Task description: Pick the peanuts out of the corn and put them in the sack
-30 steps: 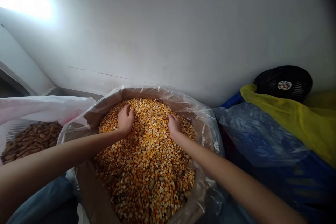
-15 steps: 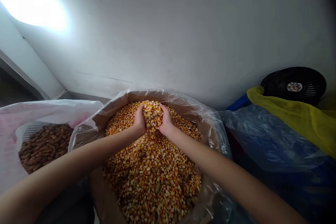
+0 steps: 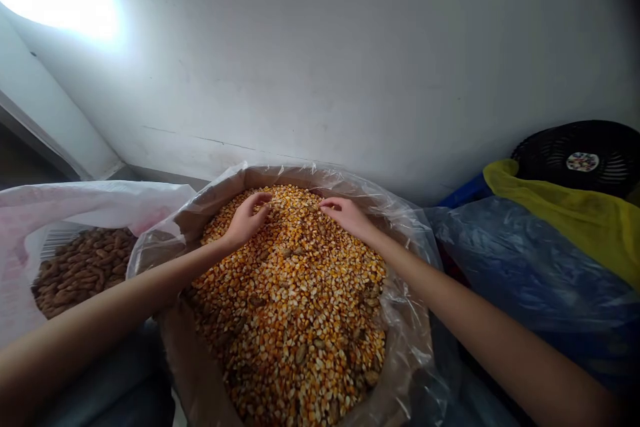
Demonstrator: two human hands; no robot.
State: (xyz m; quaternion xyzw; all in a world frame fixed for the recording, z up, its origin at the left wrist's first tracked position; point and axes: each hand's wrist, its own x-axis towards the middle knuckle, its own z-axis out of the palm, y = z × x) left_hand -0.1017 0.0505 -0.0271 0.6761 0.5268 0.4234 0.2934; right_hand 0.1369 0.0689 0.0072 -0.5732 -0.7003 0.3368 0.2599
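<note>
Orange and pale corn kernels [image 3: 295, 293] fill a large sack [image 3: 200, 373] lined with clear plastic, and several unshelled peanuts [image 3: 301, 353] lie among them. Over the far left part of the corn is my left hand [image 3: 247, 219], thumb and fingers apart in a loose curve, nothing in it. My right hand [image 3: 347, 215] hovers across from it at the far right part, fingers stretched out and slightly bent, with nothing visible in them. A gap of bare corn separates the two hands. Whether the fingertips touch the kernels I cannot tell.
To the left, a white and pink bag [image 3: 100, 197] holds peanuts in their shells [image 3: 83, 270]. On the right are clear plastic sheeting [image 3: 530, 260], yellow netting [image 3: 565, 213] and a black fan [image 3: 583, 157]. A pale wall [image 3: 320, 67] rises behind the sack.
Both hands were cupped together around a heap of corn, with kernels spilling down. Now they have let it go and moved apart, left and right. The view has shifted slightly.
</note>
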